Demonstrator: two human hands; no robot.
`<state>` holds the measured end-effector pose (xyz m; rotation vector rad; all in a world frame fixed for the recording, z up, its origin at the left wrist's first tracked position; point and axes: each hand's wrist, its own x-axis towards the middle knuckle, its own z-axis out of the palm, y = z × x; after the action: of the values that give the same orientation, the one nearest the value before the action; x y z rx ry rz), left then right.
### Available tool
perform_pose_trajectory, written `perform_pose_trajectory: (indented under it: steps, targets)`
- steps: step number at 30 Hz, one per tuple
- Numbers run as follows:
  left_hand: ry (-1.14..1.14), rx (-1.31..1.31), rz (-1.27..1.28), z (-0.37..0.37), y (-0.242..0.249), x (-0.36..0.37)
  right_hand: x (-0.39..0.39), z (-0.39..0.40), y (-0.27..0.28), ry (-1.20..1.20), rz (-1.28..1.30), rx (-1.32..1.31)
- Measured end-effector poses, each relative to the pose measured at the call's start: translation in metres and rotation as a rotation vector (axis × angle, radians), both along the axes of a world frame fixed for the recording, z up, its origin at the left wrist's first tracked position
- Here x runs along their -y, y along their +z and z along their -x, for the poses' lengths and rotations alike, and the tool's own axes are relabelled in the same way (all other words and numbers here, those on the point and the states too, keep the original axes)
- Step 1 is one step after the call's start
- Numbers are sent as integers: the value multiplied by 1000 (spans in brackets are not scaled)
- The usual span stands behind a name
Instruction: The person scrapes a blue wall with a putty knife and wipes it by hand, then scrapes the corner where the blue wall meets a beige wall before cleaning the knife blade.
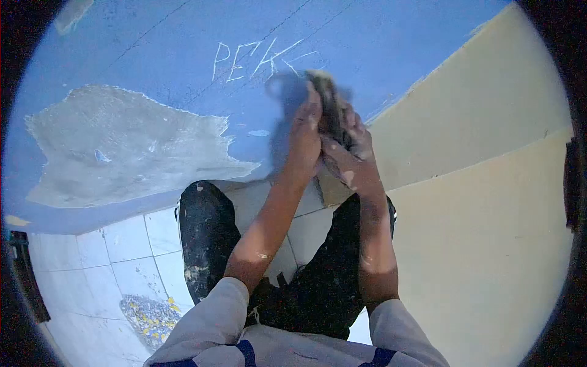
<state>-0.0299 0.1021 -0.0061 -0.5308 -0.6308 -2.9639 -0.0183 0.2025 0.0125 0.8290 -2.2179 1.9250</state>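
Both hands close around one dark, blurred tool point(332, 113): the left hand point(306, 131) has its grip wrapped along one side, and the right hand point(356, 147) curls its grip along the other, fingers bent. The tool is raised in front of the blue wall point(165, 67), just below and right of the scratched letters point(264, 61); whether it touches the wall I cannot tell. A grey patch point(122, 150) lies to the left, above the white floor tiles point(127, 238).
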Motion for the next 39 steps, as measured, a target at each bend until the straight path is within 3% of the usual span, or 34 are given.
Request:
perform_pose_trajectory:
  steps: [2,3,4,9,13,22,25,30,33,36,39]
  targets:
    - [74,98,143,2,-1,2,4,-1,7,19,16,-35]
    - [115,145,211,4,-1,3,5,-1,14,-23,-100,-156]
    - [113,133,178,2,0,4,6,0,18,-65,-216,-279]
    - [-47,24,-134,-5,-12,-2,13,-13,13,-132,-274,-231]
    - [-116,-31,-191,-2,-15,-4,5,-17,6,-208,-383,-169]
    - [-121,-63,-261,0,-7,-7,10,-17,17,-200,-312,-116]
    - [-110,-42,-271,-1,-6,-9,4,-12,12,-169,-388,-345]
    - [-137,-47,-350,-2,-3,-14,7,-17,20,-204,-376,-268]
    - [-127,-141,-235,3,-11,-8,11,-18,22,-186,-308,-222]
    - [-25,-23,-111,-2,-7,-4,9,-13,18,-155,-275,-223]
    - [-61,-37,-252,-4,-4,-6,17,-21,19,-246,-338,-292]
